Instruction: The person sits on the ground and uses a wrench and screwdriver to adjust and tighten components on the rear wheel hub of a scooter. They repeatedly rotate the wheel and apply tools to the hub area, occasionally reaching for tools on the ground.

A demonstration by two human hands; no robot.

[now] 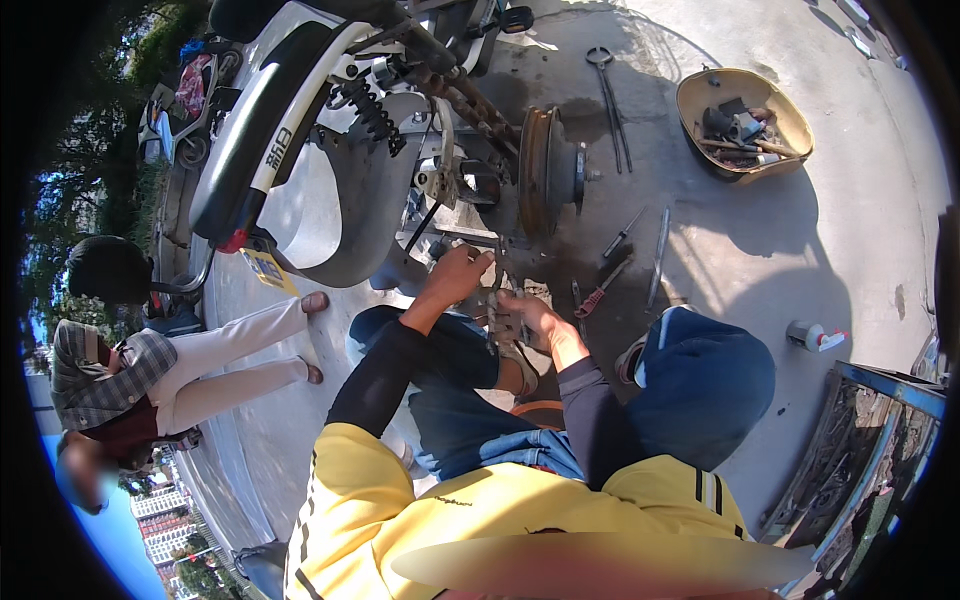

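The person's left hand (460, 274) and right hand (537, 316) meet near the centre of the frame, over a narrow, grey-brown, rough metal-looking piece (491, 318). The right fingers are closed on it; the left fingers are bent, their tips pinched together at its upper end. What exactly the piece is remains too small to tell.

The work looks partway through. The rusty brown round wheel rim (537, 175) at upper centre shows no tyre, beside the black-and-white electric scooter (285, 145) in the upper left; whether the rim is attached to it, I cannot tell. The piece sits in the hands, with no fixing to the scooter visible, so its handling seems unfinished.

Putting away also looks undone: a red-handled metal tool (597, 297) and a long, thin, silvery bar (659, 258) lie right of centre, while the cream, bowl-shaped container (775, 100) at upper right holds assorted loose items.
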